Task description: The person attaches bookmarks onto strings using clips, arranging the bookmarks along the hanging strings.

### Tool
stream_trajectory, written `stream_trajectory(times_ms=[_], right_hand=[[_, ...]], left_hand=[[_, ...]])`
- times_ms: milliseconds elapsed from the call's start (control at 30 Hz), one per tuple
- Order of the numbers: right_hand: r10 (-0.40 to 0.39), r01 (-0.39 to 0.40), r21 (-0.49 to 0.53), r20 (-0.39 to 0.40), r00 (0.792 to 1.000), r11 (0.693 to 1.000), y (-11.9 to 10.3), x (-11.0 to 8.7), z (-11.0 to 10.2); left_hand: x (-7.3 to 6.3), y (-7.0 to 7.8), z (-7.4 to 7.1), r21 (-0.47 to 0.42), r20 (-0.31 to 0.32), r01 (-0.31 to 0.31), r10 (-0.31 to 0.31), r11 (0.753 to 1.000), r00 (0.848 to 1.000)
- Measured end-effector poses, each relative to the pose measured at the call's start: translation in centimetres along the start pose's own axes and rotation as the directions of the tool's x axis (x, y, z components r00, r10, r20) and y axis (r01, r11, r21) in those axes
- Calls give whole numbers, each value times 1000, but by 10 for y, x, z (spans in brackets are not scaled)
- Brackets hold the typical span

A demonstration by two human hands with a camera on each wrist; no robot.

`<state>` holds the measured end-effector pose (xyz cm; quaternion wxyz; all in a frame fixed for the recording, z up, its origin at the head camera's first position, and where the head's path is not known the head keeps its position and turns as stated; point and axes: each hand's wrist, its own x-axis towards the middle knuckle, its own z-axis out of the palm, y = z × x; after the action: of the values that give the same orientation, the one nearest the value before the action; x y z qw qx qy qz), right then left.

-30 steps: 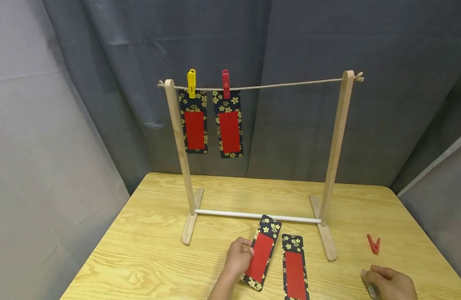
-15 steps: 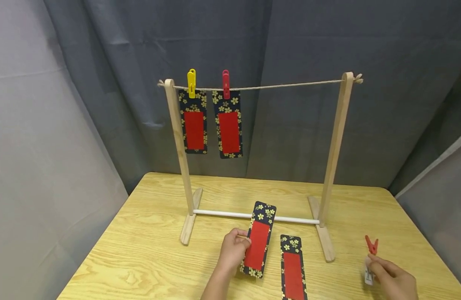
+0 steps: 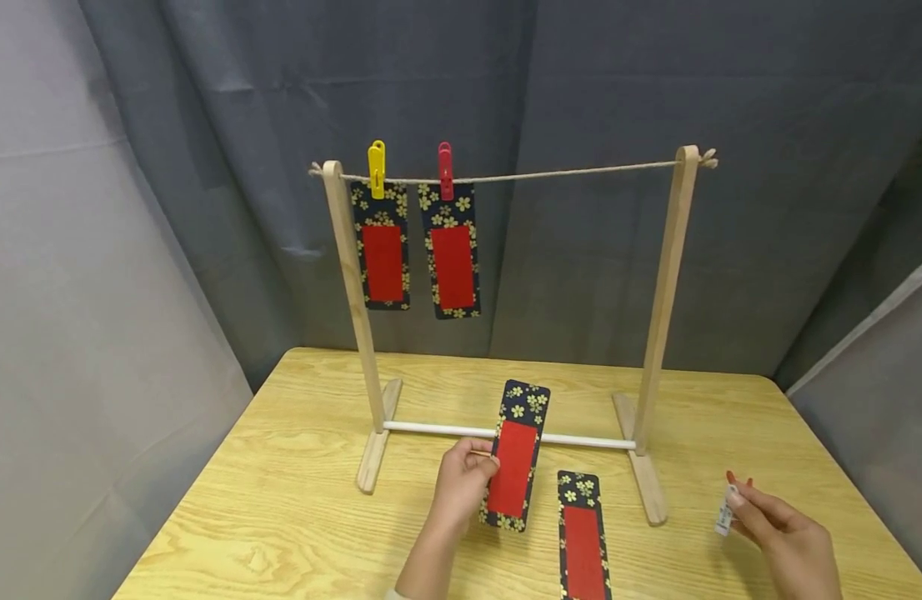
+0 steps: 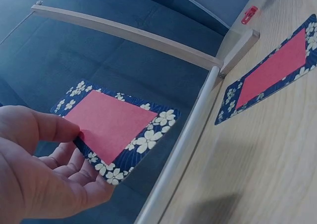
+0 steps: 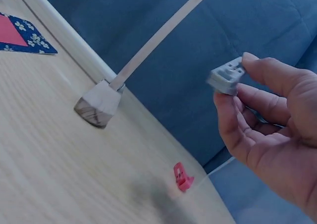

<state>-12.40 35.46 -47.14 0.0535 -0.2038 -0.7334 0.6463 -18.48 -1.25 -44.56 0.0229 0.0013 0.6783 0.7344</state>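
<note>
In the head view my left hand (image 3: pixel 459 485) pinches a card strip (image 3: pixel 515 468), dark blue with cream blossoms and a red panel, by its left edge. The left wrist view shows the card (image 4: pixel 113 126) between thumb and fingers, off the table. My right hand (image 3: pixel 789 533) pinches a grey-white clothespin (image 5: pixel 227 78) above the table at the right. Beyond that hand a red clothespin (image 5: pixel 182 177) lies on the table, mostly hidden by it in the head view. A matching card (image 3: pixel 584 552) lies flat between my hands.
A wooden rack (image 3: pixel 662 308) with a white crossbar (image 3: pixel 446 430) stands on the table (image 3: pixel 281 467). Along its string (image 3: pixel 573 173) hang two matching cards, under a yellow clothespin (image 3: pixel 377 171) and a red clothespin (image 3: pixel 446 172) at the left. Grey curtains (image 3: pixel 596 267) surround the table.
My left hand has raised its card upward and away from me. My right hand has lifted the grey-white clothespin off the table and moved up near the red one.
</note>
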Motion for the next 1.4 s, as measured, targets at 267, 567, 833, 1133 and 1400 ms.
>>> stream_trajectory(times_ms=[267, 567, 833, 1133, 1400], right_hand=[[-73, 65, 135, 53, 996, 989, -22, 0, 3], [-142, 147, 179, -39, 989, 973, -53, 5, 21], [-312, 311, 313, -46, 949, 898, -78, 10, 34], [-445, 443, 278, -59, 893, 852, -106, 13, 48], [-579, 523, 390, 33, 814, 758, -125, 19, 62]], left_hand=[[4, 15, -3, -10, 6, -47, 47, 999, 999], [17, 29, -3, -23, -2, -85, 85, 996, 996], [27, 47, -5, -29, -16, -84, 84, 996, 996], [28, 79, -6, -31, -8, -144, 143, 989, 990], [55, 71, 0, -24, -4, -224, 224, 974, 975]])
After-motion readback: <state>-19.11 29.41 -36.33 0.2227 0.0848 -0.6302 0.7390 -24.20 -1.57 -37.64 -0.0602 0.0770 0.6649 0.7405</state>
